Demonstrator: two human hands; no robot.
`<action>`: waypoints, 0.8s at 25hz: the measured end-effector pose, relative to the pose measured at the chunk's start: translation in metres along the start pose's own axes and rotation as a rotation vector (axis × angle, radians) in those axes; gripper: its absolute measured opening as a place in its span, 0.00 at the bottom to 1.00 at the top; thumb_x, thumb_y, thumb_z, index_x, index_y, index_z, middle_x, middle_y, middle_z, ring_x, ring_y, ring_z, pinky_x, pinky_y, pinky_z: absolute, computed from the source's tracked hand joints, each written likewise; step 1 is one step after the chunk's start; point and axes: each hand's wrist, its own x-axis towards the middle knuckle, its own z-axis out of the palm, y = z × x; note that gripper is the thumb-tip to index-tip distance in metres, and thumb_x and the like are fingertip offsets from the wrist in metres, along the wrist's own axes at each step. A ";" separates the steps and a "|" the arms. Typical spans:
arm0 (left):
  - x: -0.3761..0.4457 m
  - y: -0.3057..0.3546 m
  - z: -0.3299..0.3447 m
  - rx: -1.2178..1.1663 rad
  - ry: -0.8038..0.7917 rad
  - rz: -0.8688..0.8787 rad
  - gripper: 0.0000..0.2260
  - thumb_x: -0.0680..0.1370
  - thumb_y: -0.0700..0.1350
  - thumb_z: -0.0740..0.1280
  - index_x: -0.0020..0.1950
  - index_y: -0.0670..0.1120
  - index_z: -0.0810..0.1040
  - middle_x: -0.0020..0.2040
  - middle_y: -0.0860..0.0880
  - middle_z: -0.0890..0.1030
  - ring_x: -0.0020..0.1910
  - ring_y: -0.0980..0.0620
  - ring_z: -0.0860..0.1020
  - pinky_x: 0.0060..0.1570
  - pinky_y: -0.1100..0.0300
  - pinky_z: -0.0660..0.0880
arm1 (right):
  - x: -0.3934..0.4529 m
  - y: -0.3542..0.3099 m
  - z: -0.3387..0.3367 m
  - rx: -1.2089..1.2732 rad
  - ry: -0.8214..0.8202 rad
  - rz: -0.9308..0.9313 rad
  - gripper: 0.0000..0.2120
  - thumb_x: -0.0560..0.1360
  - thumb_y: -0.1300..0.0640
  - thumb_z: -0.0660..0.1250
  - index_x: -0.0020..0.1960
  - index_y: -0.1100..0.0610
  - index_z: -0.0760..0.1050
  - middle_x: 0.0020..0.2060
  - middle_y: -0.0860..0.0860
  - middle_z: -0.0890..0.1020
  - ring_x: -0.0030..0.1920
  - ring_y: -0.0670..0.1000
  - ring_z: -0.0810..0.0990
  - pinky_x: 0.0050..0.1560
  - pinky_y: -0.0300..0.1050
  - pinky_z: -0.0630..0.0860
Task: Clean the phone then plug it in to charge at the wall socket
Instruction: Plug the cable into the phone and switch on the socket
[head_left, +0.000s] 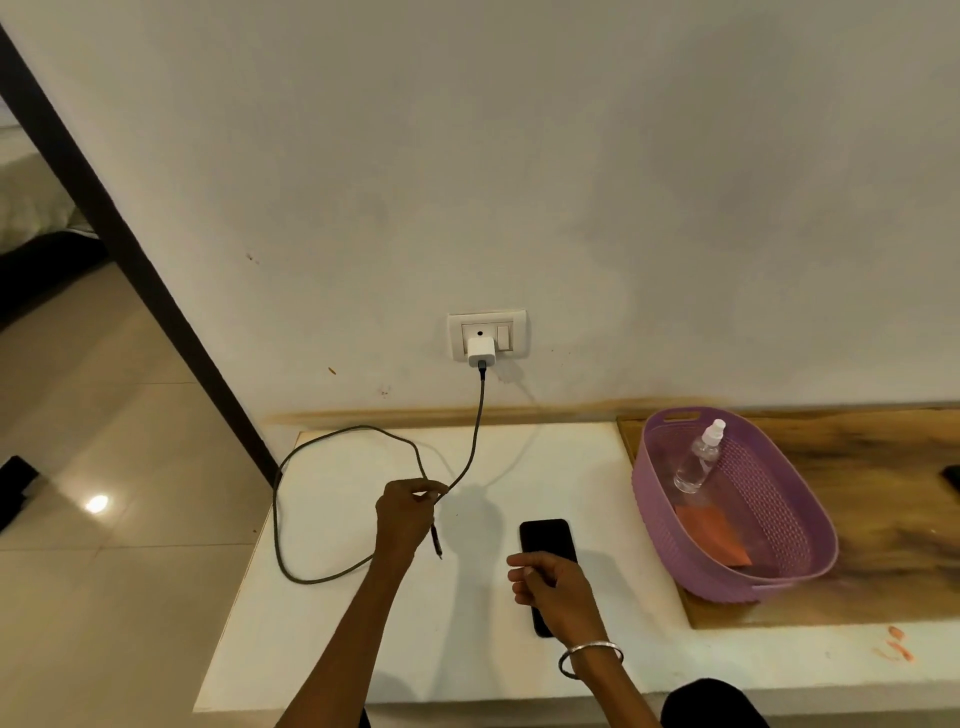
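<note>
Charging step in hand: cable (470, 447) is pinched near its plug end by the left hand (408, 512) (adapter (481, 352) already seated in the wall socket (488, 335)). Phone (548, 543) is gripped by the right hand (553, 584). Next, plug and port must be aligned.

I see the black phone (548, 540) lying flat, screen dark; the charger (481, 352) sits in the wall socket (488, 333), cable (291, 519) looped.

A white table top (363, 649) stands against the wall, with a wooden board (883, 519) lying on its right part. A black phone (548, 543) lies on the white surface near the middle, and a looped charging cable (280, 519) rests at the left, partly past the edge. A purple plastic basket (660, 525) sits on the board.
</note>
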 end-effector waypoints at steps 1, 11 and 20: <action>-0.007 0.003 0.000 -0.066 -0.011 0.011 0.08 0.78 0.36 0.67 0.46 0.44 0.86 0.36 0.48 0.82 0.31 0.52 0.79 0.37 0.63 0.74 | -0.002 0.002 -0.005 -0.038 0.086 -0.004 0.12 0.78 0.67 0.61 0.48 0.57 0.82 0.42 0.56 0.85 0.42 0.54 0.83 0.46 0.42 0.82; -0.063 -0.004 0.009 -0.043 -0.096 0.371 0.17 0.74 0.21 0.62 0.51 0.35 0.85 0.42 0.43 0.83 0.39 0.49 0.85 0.44 0.69 0.78 | 0.008 0.007 -0.025 -0.512 0.377 0.064 0.20 0.76 0.56 0.67 0.66 0.58 0.69 0.61 0.60 0.76 0.62 0.61 0.74 0.64 0.54 0.72; -0.069 -0.020 0.020 0.229 -0.204 0.754 0.02 0.72 0.42 0.77 0.40 0.49 0.87 0.43 0.55 0.85 0.50 0.59 0.82 0.60 0.63 0.74 | 0.021 0.016 0.001 -1.025 0.272 0.188 0.49 0.68 0.38 0.71 0.76 0.60 0.49 0.73 0.61 0.60 0.70 0.63 0.64 0.65 0.59 0.71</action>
